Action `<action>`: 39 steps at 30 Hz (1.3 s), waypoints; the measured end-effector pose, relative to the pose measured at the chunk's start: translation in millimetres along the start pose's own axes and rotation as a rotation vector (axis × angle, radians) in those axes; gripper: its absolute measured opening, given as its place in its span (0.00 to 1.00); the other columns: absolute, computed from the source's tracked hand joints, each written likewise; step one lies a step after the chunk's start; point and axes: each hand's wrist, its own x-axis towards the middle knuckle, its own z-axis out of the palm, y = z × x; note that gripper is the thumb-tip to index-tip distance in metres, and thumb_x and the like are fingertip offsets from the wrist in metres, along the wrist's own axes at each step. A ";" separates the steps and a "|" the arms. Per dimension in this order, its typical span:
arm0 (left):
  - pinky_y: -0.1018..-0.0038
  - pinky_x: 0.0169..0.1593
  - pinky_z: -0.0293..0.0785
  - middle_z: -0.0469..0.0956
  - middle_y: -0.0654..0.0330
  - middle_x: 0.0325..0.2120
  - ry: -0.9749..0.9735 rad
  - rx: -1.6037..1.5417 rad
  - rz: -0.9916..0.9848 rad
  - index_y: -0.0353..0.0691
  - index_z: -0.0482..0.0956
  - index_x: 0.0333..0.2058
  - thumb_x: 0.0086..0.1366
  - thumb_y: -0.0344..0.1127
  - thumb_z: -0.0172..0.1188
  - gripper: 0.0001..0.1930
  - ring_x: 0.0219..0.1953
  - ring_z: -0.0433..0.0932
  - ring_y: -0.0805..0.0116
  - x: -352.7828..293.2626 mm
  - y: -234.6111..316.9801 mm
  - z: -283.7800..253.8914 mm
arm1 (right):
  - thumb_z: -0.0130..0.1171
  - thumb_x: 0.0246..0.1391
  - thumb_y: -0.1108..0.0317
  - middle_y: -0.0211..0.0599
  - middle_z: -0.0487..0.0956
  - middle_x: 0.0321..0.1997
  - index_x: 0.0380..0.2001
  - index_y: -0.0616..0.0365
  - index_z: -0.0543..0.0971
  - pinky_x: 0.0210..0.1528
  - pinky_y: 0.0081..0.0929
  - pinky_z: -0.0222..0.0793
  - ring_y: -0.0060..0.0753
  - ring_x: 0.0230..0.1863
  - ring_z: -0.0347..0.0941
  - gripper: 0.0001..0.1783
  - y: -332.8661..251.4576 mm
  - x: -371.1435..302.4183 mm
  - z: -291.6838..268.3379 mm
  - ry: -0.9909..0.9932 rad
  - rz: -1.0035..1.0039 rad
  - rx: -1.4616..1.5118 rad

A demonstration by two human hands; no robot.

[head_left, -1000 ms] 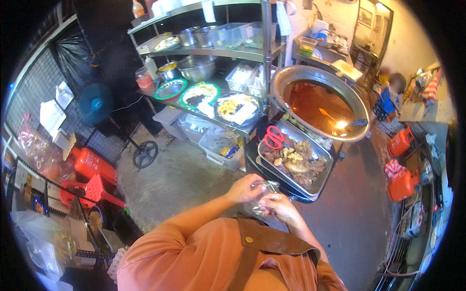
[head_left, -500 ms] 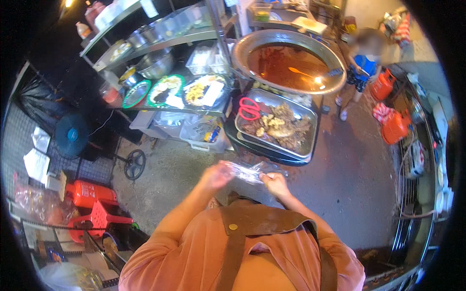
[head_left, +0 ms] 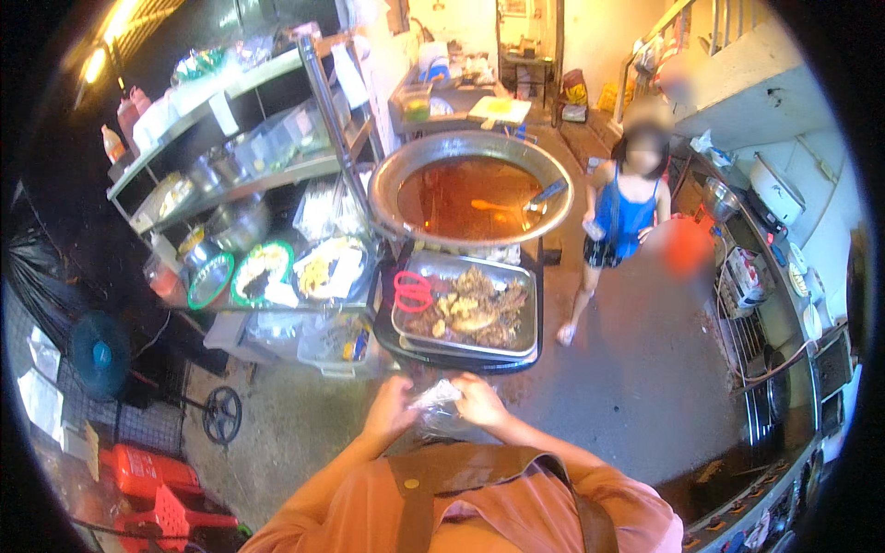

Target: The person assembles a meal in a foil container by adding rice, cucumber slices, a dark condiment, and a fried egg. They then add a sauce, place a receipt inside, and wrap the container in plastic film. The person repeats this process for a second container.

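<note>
A clear plastic bag (head_left: 439, 398) is bunched between my hands, in front of my apron. My left hand (head_left: 395, 407) is closed on one side of it, and my right hand (head_left: 478, 403) grips the other side. Just beyond my hands is a metal tray (head_left: 461, 346) of cooked meat pieces (head_left: 472, 319). Scissors with red handles (head_left: 412, 291) lie at its left end. Behind the tray stands a large round metal pan (head_left: 387, 205) of reddish-brown broth, with an orange ladle (head_left: 493, 205) in it.
To the left, a metal shelf (head_left: 267, 175) holds bowls and green-rimmed plates (head_left: 263, 274) of food. A person in a blue top (head_left: 624, 217) stands right of the pan. A fan (head_left: 100, 355) and red gas cylinder (head_left: 152, 470) are at left; a counter (head_left: 742, 249) runs along the right.
My view has tilted up and turned right. My hands have drawn closer together on the plastic bag. The person in blue has come nearer along the right side.
</note>
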 end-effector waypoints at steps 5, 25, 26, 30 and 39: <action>0.65 0.32 0.73 0.76 0.54 0.25 -0.060 -0.266 -0.714 0.33 0.77 0.34 0.58 0.35 0.57 0.10 0.28 0.76 0.57 -22.3 -117.6 -22.7 | 0.44 0.53 0.63 0.57 0.76 0.39 0.37 0.58 0.77 0.44 0.47 0.69 0.60 0.40 0.72 0.16 0.0 -1.4 11.3 -0.165 0.196 -0.147; 0.69 0.24 0.73 0.79 0.54 0.24 -0.040 -0.029 -0.755 0.33 0.80 0.35 0.56 0.36 0.60 0.12 0.22 0.77 0.66 -48.6 -163.8 -77.7 | 0.51 0.59 0.65 0.31 0.77 0.33 0.42 0.60 0.75 0.28 0.24 0.67 0.23 0.28 0.71 0.12 7.8 62.5 66.8 -0.401 0.611 1.277; 0.69 0.25 0.74 0.79 0.54 0.25 0.014 -0.039 -0.730 0.33 0.79 0.37 0.59 0.31 0.57 0.10 0.23 0.78 0.65 -44.2 -178.7 -88.0 | 0.52 0.59 0.65 0.31 0.77 0.34 0.42 0.60 0.75 0.31 0.24 0.68 0.23 0.30 0.71 0.13 -16.4 63.5 61.7 -0.492 0.601 1.147; 0.70 0.30 0.78 0.76 0.52 0.36 0.203 -1.044 -1.031 0.35 0.73 0.47 0.61 0.26 0.52 0.15 0.30 0.77 0.65 -31.5 -236.3 -119.1 | 0.56 0.55 0.57 0.41 0.77 0.47 0.45 0.55 0.77 0.53 0.37 0.65 0.39 0.50 0.71 0.18 -8.5 93.8 134.3 -0.563 -0.021 -0.028; 0.70 0.25 0.68 0.78 0.58 0.22 -0.270 -0.567 -0.968 0.41 0.81 0.39 0.61 0.59 0.53 0.25 0.20 0.71 0.68 -32.4 -319.6 -179.7 | 0.46 0.57 0.69 0.23 0.64 0.14 0.48 0.51 0.73 0.13 0.21 0.52 0.20 0.12 0.57 0.16 -15.3 192.5 219.0 -0.223 0.735 1.194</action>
